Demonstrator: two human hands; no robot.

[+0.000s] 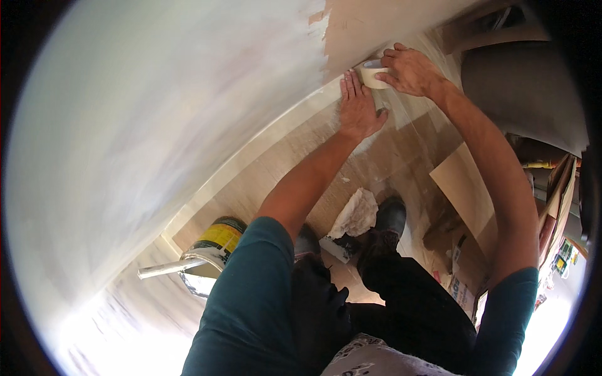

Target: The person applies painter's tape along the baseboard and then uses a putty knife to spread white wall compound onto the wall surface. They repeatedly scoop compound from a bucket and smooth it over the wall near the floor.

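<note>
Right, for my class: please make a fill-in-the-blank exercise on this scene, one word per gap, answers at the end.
1. The right hand holds a cream roll of ____.
2. The bucket stands in the picture's ____ half.
3. The brown cardboard sheet lies in the picture's ____ half.
4. The trousers are ____.

Missing words: tape; left; right; black.

To my left, a round, dark paint bucket with a yellow band is sitting on the brown floor, and a pale, white-smeared handle is jutting over its rim. Below me, a crumpled off-white cloth or paper is lying. To my right, a flat tan cardboard sheet is resting near a large, smooth dark-grey form.
</note>
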